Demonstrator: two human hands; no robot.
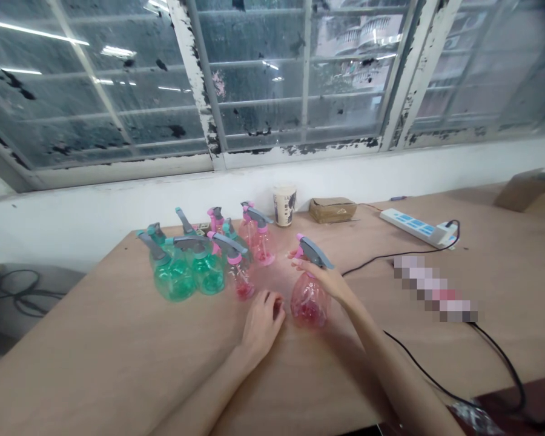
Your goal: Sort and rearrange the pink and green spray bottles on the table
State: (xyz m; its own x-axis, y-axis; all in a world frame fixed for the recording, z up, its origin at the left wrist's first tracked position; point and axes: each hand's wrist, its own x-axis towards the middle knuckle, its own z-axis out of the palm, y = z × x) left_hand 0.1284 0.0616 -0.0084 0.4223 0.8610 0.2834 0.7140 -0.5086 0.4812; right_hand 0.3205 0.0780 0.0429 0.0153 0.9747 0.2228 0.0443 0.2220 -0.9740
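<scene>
"How many bottles are pictured?"

"One pink bottle (309, 303) stands upright at the middle of a wooden table (131, 363), apart from a cluster at its left. In the cluster, four pink-trimmed spray heads and five teal-trimmed ones can be counted; some bodies are hidden. Two green bottles (175, 281) show clearly in its front row, beside a smaller pink one."

"And the hands?"

"The right hand (318, 271), fingers extended and slightly parted, reaches across the neck of the pink bottle, just under its grey-and-pink spray head (313, 251). How firmly it grips cannot be told. The left hand (264, 321) rests by the table surface just left of the bottle, fingers curled toward the thumb; whether they pinch anything cannot be told."

"What do the containers hold?"

"Darker pink shows low inside the pink bottle, seen through its clear wall; whether that is contents or the molded base is unclear. One printed paper cup (284, 207) stands near the wall, its inside unseen. Beside it sits one closed brown box (332, 210)."

"Elsewhere?"

"One white power strip (418, 229) with blue sockets and one black plug lies at right, near one pixelated object (431, 289) with a black cable. Windows with peeling frames line the wall."
</scene>
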